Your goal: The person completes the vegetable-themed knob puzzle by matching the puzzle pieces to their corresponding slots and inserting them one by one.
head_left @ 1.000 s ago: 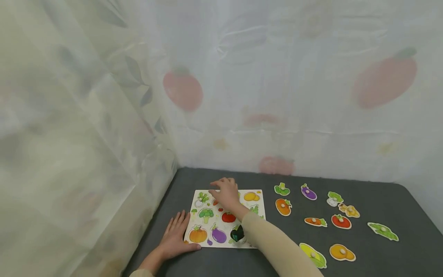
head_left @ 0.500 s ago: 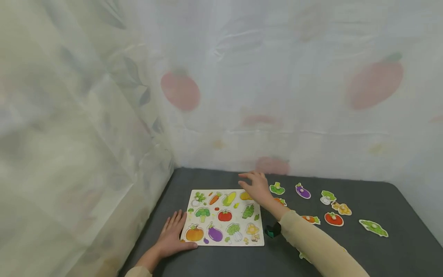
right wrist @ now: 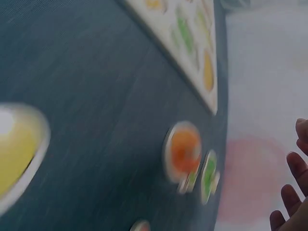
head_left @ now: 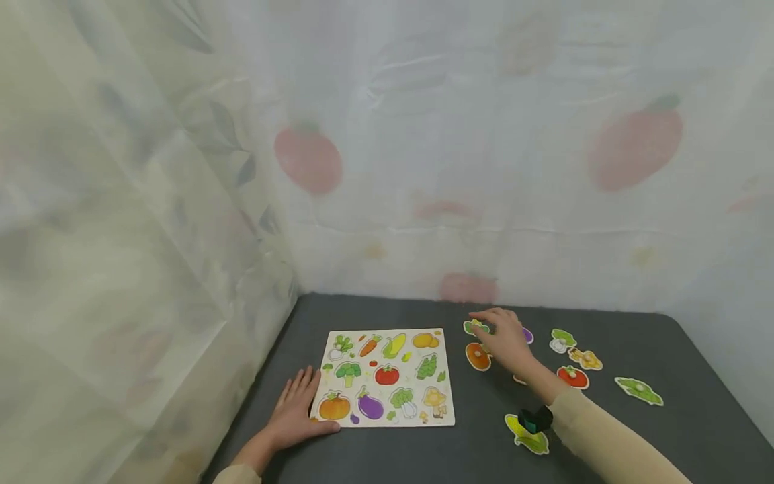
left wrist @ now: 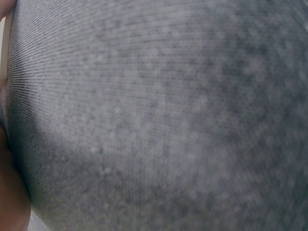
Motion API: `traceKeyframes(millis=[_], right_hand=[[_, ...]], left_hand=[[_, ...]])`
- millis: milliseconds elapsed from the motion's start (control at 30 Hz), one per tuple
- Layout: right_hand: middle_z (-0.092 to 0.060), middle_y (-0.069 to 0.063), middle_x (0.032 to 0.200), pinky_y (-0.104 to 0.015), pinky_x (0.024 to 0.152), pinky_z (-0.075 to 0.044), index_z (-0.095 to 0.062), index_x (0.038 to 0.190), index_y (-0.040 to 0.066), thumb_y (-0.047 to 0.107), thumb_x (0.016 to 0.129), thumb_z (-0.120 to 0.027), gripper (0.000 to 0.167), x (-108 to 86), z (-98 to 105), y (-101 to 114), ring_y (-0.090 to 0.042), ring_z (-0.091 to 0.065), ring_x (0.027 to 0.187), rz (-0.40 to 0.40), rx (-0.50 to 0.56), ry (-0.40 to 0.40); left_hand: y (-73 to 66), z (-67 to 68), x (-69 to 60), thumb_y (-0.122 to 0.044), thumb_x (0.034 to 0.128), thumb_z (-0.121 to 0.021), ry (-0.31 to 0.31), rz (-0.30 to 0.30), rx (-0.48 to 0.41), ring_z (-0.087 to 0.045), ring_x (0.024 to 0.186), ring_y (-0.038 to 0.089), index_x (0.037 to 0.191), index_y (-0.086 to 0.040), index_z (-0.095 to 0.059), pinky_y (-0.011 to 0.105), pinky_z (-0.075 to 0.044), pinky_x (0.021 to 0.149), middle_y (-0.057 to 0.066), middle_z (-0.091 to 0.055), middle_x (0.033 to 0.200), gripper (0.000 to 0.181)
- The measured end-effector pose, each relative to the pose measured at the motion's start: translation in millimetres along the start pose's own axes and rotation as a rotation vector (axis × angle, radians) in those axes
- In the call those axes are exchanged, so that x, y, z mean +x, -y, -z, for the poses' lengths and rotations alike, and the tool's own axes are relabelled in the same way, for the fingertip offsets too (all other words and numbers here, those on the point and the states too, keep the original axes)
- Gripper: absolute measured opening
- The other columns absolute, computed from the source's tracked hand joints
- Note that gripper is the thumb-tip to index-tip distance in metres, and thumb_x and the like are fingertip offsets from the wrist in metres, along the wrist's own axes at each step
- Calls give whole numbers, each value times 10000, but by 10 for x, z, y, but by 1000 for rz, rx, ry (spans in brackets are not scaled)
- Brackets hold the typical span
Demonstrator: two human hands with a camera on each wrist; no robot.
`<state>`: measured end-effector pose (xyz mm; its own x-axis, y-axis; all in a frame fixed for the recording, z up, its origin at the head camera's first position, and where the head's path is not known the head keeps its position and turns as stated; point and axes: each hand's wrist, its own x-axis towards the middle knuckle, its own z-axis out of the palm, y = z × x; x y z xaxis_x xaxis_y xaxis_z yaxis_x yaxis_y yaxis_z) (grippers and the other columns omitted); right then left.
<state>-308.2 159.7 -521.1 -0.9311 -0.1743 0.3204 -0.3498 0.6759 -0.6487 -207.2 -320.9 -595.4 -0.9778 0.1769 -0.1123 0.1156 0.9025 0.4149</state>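
A white puzzle board [head_left: 404, 418] printed with vegetables lies on the dark table. My left hand [head_left: 296, 411] rests flat at its left side, fingers straight, with the thumb along the near left corner. Right of the board, my right hand [head_left: 506, 339] hovers with bent, parted fingers by the broccoli piece [head_left: 468, 329] and the pumpkin piece [head_left: 478, 357]. Nothing shows between those fingers [right wrist: 290, 199] in the right wrist view. An eggplant piece [head_left: 529, 335] is partly covered by this hand. The left wrist view shows mostly grey cloth.
Several knobbed pieces lie to the right: a leafy green vegetable [head_left: 562, 341], mushrooms [head_left: 585, 359], a tomato [head_left: 568, 378] and a pea pod [head_left: 639, 390]. A corn piece [head_left: 527, 435] sits nearer the front, beside the right wrist camera [head_left: 535, 421]. Curtains [head_left: 387, 255] border the table.
My right hand has travelled from above the board rightward to the loose pieces by the broccoli. My left hand keeps its place at the board. The head view has turned slightly right.
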Motion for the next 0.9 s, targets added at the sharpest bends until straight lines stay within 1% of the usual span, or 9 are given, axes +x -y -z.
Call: traceKeyframes(millis=[100, 167, 267, 400, 467, 567, 733, 800, 900], right_hand=[[-641, -162, 1256, -679, 1026, -325, -733, 1275, 104, 264, 974, -725, 341, -144, 163, -157, -438, -460, 1249, 1, -58, -14], [-648, -178, 1247, -683, 1013, -338, -733, 1270, 92, 256, 972, -728, 341, -230, 261, -253, -457, -467, 1236, 2, -90, -25], [-665, -189, 1221, -666, 972, -392, -733, 1262, 60, 241, 957, -747, 355, -346, 384, -367, -457, -499, 1201, -11, -127, -40], [-672, -200, 1188, -634, 917, -443, -734, 1231, 14, 231, 938, -769, 366, -490, 503, -447, -432, -549, 1126, -42, -169, -33], [-673, -200, 1180, -635, 905, -445, -742, 1214, 20, 232, 923, -784, 362, -555, 528, -481, -430, -560, 1108, -46, -197, -24], [-677, -193, 1175, -672, 933, -408, -760, 1199, 66, 251, 884, -820, 370, -640, 531, -556, -455, -554, 1131, -36, -257, -8], [-676, -182, 1173, -701, 961, -361, -774, 1187, 112, 381, 822, -855, 461, -769, 497, -685, -470, -530, 1114, -44, -370, 41], [-679, -165, 1157, -688, 934, -372, -780, 1177, 124, 408, 814, -854, 467, -819, 480, -725, -444, -530, 1074, -52, -388, 46], [-685, -141, 1139, -675, 902, -367, -794, 1141, 138, 401, 817, -854, 421, -875, 456, -765, -414, -517, 1043, -62, -376, 35]], left_hand=[[12, -1, 1, -775, 729, -731, 0, -5, -1, -43, 1547, 439, 1633, -27, -191, 633, -10, 1201, 243, -131, 1678, 1292], [17, 2, 1, -769, 728, -737, -3, -9, -4, -47, 1544, 446, 1632, -25, -195, 637, -14, 1199, 248, -135, 1676, 1290], [13, 10, 1, -766, 728, -740, -2, -12, -8, -49, 1542, 452, 1631, -23, -195, 641, -13, 1198, 253, -136, 1674, 1291], [2, 21, 3, -768, 727, -739, -1, -12, -8, -49, 1541, 456, 1631, -19, -194, 644, -12, 1197, 255, -138, 1673, 1294], [8, 18, 3, -770, 728, -736, -2, -12, -3, -52, 1540, 457, 1630, -17, -196, 647, -15, 1197, 256, -139, 1672, 1293], [22, 6, 13, -778, 730, -727, -2, -10, 4, -53, 1542, 451, 1632, -21, -188, 644, -13, 1197, 252, -138, 1674, 1295], [16, 2, 16, -779, 729, -727, 2, -8, 2, -54, 1541, 452, 1632, -20, -186, 643, -9, 1198, 253, -138, 1674, 1298], [9, 6, 16, -777, 727, -730, 5, -6, 0, -53, 1541, 452, 1632, -20, -186, 642, -5, 1198, 253, -137, 1674, 1300], [4, 12, 15, -780, 725, -729, 6, -4, 1, -52, 1542, 450, 1633, -22, -186, 641, -6, 1199, 253, -138, 1674, 1302]])
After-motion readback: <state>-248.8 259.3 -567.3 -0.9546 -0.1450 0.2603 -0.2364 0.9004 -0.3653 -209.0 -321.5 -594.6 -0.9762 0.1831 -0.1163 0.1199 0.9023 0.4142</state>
